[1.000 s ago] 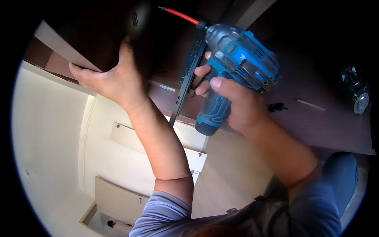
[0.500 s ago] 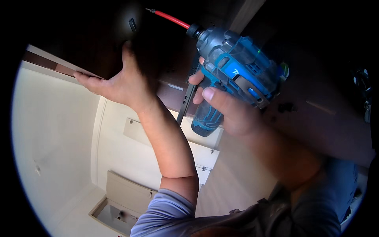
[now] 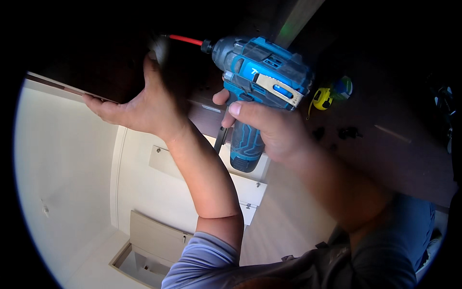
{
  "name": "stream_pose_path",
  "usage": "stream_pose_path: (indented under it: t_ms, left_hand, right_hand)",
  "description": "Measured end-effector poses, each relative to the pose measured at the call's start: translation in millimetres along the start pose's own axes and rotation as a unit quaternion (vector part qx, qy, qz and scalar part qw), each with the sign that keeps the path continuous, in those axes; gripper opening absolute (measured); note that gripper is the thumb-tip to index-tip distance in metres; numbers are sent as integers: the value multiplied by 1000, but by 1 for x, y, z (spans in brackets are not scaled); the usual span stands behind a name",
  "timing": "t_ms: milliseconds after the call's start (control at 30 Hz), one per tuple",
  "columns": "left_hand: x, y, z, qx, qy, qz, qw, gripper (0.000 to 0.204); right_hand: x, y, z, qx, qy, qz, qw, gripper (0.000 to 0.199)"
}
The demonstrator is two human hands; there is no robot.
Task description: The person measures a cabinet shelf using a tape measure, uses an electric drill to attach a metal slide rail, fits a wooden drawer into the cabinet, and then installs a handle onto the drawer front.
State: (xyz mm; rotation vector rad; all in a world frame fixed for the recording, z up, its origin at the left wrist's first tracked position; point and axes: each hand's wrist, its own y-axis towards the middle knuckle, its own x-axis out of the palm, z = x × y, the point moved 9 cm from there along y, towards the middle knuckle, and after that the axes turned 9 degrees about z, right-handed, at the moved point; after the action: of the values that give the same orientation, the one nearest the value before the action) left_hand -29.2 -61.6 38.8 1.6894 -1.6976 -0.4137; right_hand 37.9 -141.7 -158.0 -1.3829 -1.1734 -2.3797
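My right hand (image 3: pixel 272 123) is wrapped around the grip of a blue cordless impact driver (image 3: pixel 269 70), which points left. A long red-sleeved driver bit (image 3: pixel 186 40) sticks out of its chuck. The bit's tip is close to the thumb of my left hand (image 3: pixel 149 108), by a small lit patch; whether it touches anything is too dark to tell. My left hand is spread against a dark panel (image 3: pixel 103 77), fingertips along its pale edge and thumb stretched up on its face. The small black fitting seen earlier near that thumb cannot be made out.
A yellow tape measure (image 3: pixel 322 99) lies on the dark surface to the right, with small dark pieces (image 3: pixel 350 132) nearby. A metal rail (image 3: pixel 221 138) runs behind the driver's grip. White panels with hinges (image 3: pixel 250 190) and an opened compartment (image 3: pixel 159 236) lie toward the lower left.
My right hand has brought the driver left, its bit tip coming down closer to my left thumb. The tape measure shows more fully. My left hand has barely shifted.
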Motion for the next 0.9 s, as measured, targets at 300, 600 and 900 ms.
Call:
stream_pose_path:
  t_ms: [300,600,900]
  left_hand:
    - [1,-1,0,-6,-29,-16,999,83]
    - [3,-1,-3,-5,-48,-26,998,81]
    - [4,-3,-6,-13,-88,-26,996,86]
  right_hand:
    - [1,4,2,-4,-13,-5,1000,43]
    - [0,4,-1,-21,-40,-2,999,43]
    - [-2,17,-4,-69,-111,-18,991,23]
